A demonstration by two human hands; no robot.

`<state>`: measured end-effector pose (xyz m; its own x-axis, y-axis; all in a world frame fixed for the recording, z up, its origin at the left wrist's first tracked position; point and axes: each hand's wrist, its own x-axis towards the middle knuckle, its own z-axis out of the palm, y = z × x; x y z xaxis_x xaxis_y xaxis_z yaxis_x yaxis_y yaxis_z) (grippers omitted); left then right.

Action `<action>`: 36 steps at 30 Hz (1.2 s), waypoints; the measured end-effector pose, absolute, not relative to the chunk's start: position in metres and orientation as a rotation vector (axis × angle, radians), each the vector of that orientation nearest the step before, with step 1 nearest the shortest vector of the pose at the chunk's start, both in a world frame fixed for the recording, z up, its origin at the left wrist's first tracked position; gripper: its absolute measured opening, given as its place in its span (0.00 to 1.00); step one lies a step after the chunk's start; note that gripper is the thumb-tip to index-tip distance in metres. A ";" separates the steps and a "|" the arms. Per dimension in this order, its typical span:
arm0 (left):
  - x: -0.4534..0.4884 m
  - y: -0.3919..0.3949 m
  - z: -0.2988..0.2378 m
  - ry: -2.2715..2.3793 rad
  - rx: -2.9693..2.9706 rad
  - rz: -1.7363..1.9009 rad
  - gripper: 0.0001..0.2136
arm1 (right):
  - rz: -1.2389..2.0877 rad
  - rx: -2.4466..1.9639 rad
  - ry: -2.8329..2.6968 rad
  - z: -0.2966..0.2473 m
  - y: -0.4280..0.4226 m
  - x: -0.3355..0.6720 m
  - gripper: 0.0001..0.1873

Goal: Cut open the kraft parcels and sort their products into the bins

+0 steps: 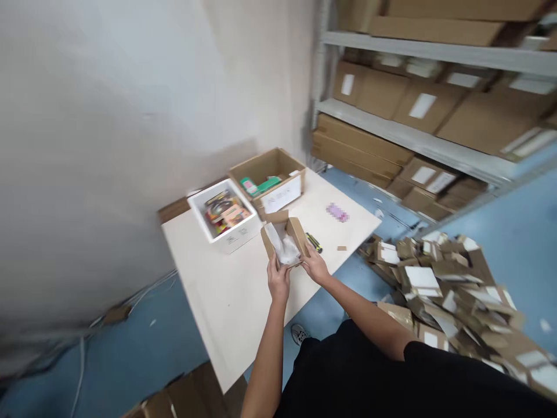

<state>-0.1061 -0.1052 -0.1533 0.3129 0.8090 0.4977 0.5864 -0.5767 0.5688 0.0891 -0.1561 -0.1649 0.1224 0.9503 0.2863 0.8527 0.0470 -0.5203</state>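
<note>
Between my two hands is a small open cardboard box [299, 234], its flaps standing up. White, partly see-through wrapping [286, 248] lies inside it; what it covers, if anything, I cannot make out. My left hand [278, 282] grips the near left corner, fingers closed on the cardboard. On the near right side my right hand [316, 265] holds the same box. Just beyond that hand, a black and yellow utility knife [314, 242] rests on the white table [209, 290].
A white box [248, 233] of mixed packaged goods and a larger cardboard box [300, 168] with green items stand at the table's back. A blurred-out purple item [337, 212] lies to the right. Flattened cardboard [456, 273] is heaped on the floor beside loaded shelves [391, 130].
</note>
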 end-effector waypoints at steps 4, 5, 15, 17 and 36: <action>0.010 -0.094 -0.117 0.919 2.412 1.097 0.06 | -0.014 -1.932 -1.470 -0.134 -0.189 0.194 0.08; 0.045 -0.095 -0.110 0.863 2.439 1.050 0.06 | -0.061 -1.966 -1.418 -0.127 -0.202 0.224 0.08; 0.388 -0.220 -0.090 0.308 2.600 0.561 0.10 | -0.302 -2.342 -0.783 -0.107 -0.408 0.481 0.10; 0.443 -0.259 -0.088 0.163 2.607 0.495 0.11 | -0.331 -2.427 -0.639 -0.106 -0.455 0.511 0.11; 0.528 -0.314 -0.080 0.051 2.583 0.360 0.23 | -0.289 -2.511 -0.379 -0.122 -0.537 0.589 0.28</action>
<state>0.5275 -0.3143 -0.0799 0.9638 0.1061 0.2445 -0.0341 -0.8607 0.5080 0.5886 -0.5369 -0.1223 0.9364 0.2043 0.2854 0.3292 -0.7932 -0.5123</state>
